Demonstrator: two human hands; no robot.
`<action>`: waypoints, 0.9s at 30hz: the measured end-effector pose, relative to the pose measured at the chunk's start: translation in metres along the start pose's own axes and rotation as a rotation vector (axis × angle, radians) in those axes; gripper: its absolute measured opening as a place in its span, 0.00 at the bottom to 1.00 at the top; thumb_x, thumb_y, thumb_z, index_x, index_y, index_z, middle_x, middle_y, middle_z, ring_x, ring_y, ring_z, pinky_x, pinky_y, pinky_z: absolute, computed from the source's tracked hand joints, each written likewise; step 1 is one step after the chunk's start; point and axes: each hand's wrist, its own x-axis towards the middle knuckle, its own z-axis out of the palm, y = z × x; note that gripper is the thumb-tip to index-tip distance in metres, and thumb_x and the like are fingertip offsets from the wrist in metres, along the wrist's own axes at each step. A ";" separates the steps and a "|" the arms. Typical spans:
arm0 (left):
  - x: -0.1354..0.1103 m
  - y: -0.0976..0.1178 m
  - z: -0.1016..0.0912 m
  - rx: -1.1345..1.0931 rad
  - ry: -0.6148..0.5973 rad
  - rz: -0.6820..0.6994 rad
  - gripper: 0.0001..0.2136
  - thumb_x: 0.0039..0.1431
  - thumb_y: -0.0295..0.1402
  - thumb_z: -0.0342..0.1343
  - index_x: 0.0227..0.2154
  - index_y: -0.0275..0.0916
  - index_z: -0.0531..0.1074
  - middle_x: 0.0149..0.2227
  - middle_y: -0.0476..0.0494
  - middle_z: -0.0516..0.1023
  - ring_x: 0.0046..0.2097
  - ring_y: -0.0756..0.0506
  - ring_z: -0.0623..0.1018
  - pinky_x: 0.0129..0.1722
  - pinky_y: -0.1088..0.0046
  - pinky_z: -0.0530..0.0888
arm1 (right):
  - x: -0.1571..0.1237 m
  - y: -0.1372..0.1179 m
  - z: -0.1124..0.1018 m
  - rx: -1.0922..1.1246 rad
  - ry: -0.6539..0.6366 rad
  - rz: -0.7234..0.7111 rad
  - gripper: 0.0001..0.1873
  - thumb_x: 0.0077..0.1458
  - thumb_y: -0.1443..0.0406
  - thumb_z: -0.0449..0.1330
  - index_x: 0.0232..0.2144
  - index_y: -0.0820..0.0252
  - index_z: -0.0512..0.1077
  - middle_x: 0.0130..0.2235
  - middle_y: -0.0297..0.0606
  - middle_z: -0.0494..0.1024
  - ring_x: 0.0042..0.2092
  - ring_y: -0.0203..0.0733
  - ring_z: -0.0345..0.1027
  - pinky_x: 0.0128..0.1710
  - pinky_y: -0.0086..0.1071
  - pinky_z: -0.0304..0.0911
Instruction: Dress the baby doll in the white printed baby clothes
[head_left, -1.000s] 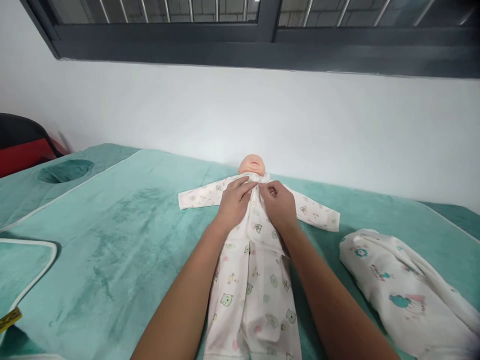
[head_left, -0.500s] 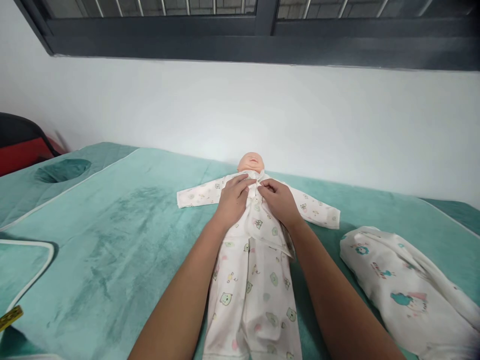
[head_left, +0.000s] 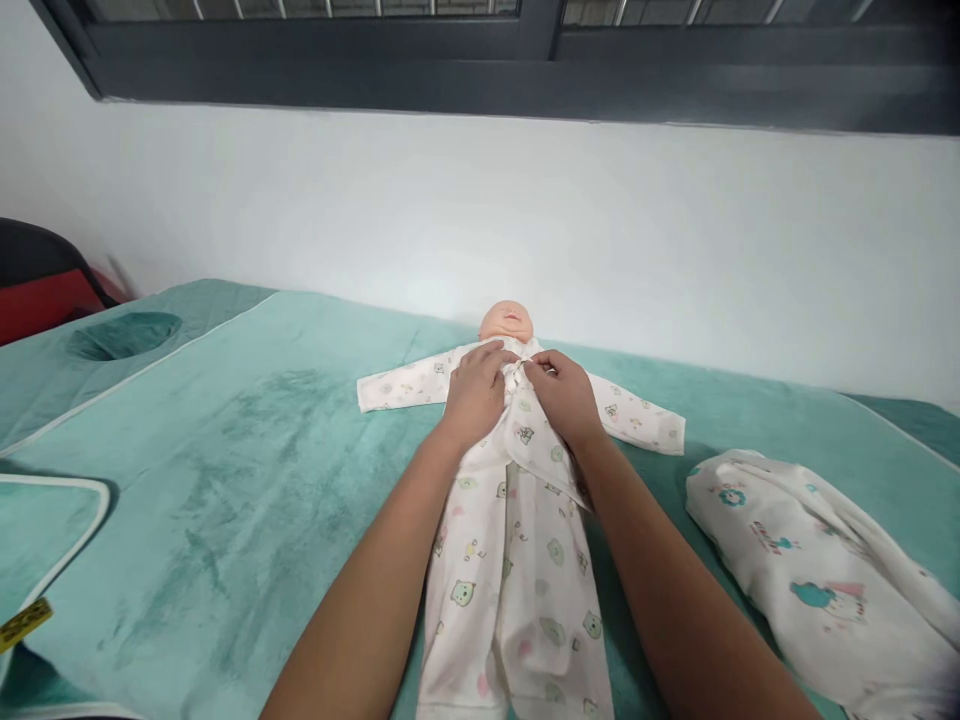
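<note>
A baby doll (head_left: pixel 507 320) lies on its back, its head toward the wall. It wears a white printed baby shirt (head_left: pixel 526 432) with both sleeves spread out, and matching pants (head_left: pixel 517 600) below. At the upper chest, my left hand (head_left: pixel 478 388) has its fingers bent and pinched on the shirt's front edge near the neckline. Close beside it, my right hand (head_left: pixel 562 393) pinches the other side of the same front opening, thumb against forefinger. Whatever fastener sits between the fingertips is too small to make out.
The doll rests on a green plush bed cover (head_left: pixel 247 500) with a round hole (head_left: pixel 124 336) at far left. A bundled white printed cloth (head_left: pixel 817 580) lies at right. A yellow tag (head_left: pixel 25 625) shows at lower left. Behind are a white wall (head_left: pixel 480 210) and window frame (head_left: pixel 315 65).
My hands stay at the shirt's upper front, with only small finger shifts. The left fingers have curled in more on the fabric. The whole view has moved slightly.
</note>
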 end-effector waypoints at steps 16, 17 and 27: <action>-0.035 0.007 -0.018 -0.185 -0.028 -0.006 0.07 0.60 0.33 0.53 0.38 0.46 0.75 0.61 0.48 0.66 0.64 0.45 0.61 0.64 0.62 0.58 | -0.049 -0.025 -0.011 -0.284 -0.079 -0.170 0.13 0.55 0.55 0.56 0.26 0.56 0.62 0.28 0.31 0.67 0.30 0.37 0.59 0.31 0.30 0.53; -0.035 0.007 -0.018 -0.178 -0.037 -0.007 0.07 0.59 0.32 0.53 0.38 0.46 0.75 0.61 0.48 0.66 0.64 0.44 0.60 0.64 0.61 0.57 | -0.049 -0.027 -0.015 -0.310 -0.139 -0.157 0.15 0.55 0.54 0.56 0.25 0.56 0.61 0.28 0.31 0.67 0.30 0.37 0.58 0.30 0.30 0.52; -0.033 0.010 -0.021 -0.162 -0.076 -0.003 0.11 0.63 0.32 0.48 0.38 0.47 0.76 0.61 0.49 0.66 0.64 0.45 0.59 0.65 0.60 0.56 | -0.055 -0.036 -0.019 -0.579 -0.252 -0.141 0.10 0.55 0.63 0.54 0.24 0.57 0.57 0.30 0.35 0.67 0.31 0.39 0.59 0.29 0.32 0.48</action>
